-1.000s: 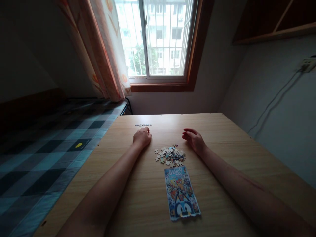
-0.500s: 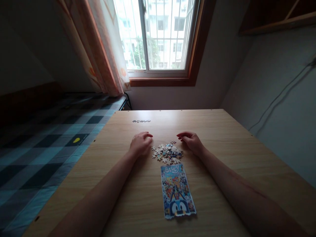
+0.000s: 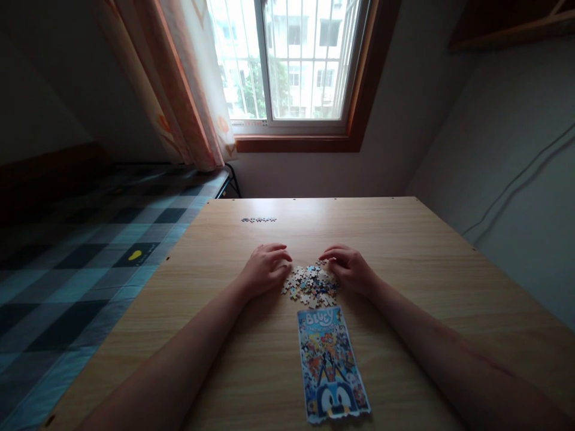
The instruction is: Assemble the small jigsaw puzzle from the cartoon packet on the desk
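A loose pile of jigsaw puzzle pieces (image 3: 312, 284) lies on the wooden table between my hands, some with printed faces and some with plain backs showing. My left hand (image 3: 268, 267) rests at the pile's left edge, fingers curved and apart, thumb side near the pieces. At the upper right of the pile is my right hand (image 3: 349, 268), its index finger and thumb spread around a few edge pieces, with no firm grip visible. Just in front of the pile lies a printed picture sheet (image 3: 333, 365) with cartoon dogs and a torn lower edge.
Farther back on the table (image 3: 404, 239), a short row of puzzle pieces (image 3: 259, 219) lies left of centre. A bed with a checked cover (image 3: 108, 257) stands along the left side. Beyond the table are a curtain (image 3: 188, 108) and a barred window (image 3: 305, 72).
Both hands have come closer to the pile, the left moving right to its edge and the right reaching its upper pieces. The view has shifted slightly.
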`<state>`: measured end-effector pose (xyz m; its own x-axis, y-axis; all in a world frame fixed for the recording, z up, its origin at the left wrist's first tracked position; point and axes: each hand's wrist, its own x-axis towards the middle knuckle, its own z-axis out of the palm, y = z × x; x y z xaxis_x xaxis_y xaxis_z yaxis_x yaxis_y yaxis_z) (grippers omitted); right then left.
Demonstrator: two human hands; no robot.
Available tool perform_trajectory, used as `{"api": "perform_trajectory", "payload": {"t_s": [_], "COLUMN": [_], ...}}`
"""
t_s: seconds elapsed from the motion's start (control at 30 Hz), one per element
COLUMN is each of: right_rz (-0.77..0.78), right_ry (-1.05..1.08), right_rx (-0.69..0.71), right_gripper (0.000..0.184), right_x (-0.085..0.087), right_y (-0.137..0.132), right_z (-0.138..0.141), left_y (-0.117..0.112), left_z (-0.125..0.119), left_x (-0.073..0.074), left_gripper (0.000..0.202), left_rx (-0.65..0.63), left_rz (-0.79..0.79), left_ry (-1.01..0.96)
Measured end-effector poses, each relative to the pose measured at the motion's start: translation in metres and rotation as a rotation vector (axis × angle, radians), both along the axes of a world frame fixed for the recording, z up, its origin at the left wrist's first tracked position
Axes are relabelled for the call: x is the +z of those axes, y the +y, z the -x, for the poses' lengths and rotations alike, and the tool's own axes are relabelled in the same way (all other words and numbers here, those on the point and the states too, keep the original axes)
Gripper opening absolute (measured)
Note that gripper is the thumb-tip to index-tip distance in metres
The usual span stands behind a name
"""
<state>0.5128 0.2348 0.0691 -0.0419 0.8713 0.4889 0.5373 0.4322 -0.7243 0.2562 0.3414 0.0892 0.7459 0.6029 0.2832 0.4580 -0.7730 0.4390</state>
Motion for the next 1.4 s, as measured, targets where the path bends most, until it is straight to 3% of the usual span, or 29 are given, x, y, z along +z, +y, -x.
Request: {"api": "perform_trajectory", "payload": {"t_s": [0.13,0.23,0.47,0.63,0.87,1.0,1.13,1.4], "right_rz": [-0.042,-0.059,0.001,0.113,0.139,0.094,0.032,0.077], "right_ry": [-0.064,-0.147,-0.404,-0.479,-0.436,-0.338,-0.238,-0.236], "right_rx": [0.074,0.068,-0.069,-0.039,-0.079,-0.118,-0.216,-0.228], "right_gripper": [0.034,0.034,0.035,0.029,0.042,0.05,0.054,0.057], "right_x": [0.004,0.004,-0.002,0.001,-0.004,-0.009,-0.011,-0.01], "right_y": [-0.003,-0.004,-0.002,-0.004,-0.002,0.002,0.005,0.006], "right_z": [0.003,0.004,0.0,0.003,0.004,0.0,-0.004,-0.003], "left_y": [-0.003,-0.003,-0.003,-0.007,-0.011,-0.012,-0.013,-0.01], "left_z": [-0.002,-0.003,-0.005,-0.005,-0.006,-0.005,-0.006,-0.007], "left_x": [-0.003,-0.004,-0.004,0.0,0.005,0.007,0.007,0.003], "left_gripper": [0.033,0.039,0.031,0.02,0.019,0.028,0.023,0.026], "left_rx": [-0.11,-0.124,0.016,-0.07,-0.148,-0.185,-0.221,-0.143], "left_rz": [-0.066,-0.099,-0.122,-0.115,-0.071,-0.071,-0.069,-0.119], "left_ry": [-0.061,-0.043,-0.054,-0.061,-0.054,-0.04,-0.015,-0.005]}}
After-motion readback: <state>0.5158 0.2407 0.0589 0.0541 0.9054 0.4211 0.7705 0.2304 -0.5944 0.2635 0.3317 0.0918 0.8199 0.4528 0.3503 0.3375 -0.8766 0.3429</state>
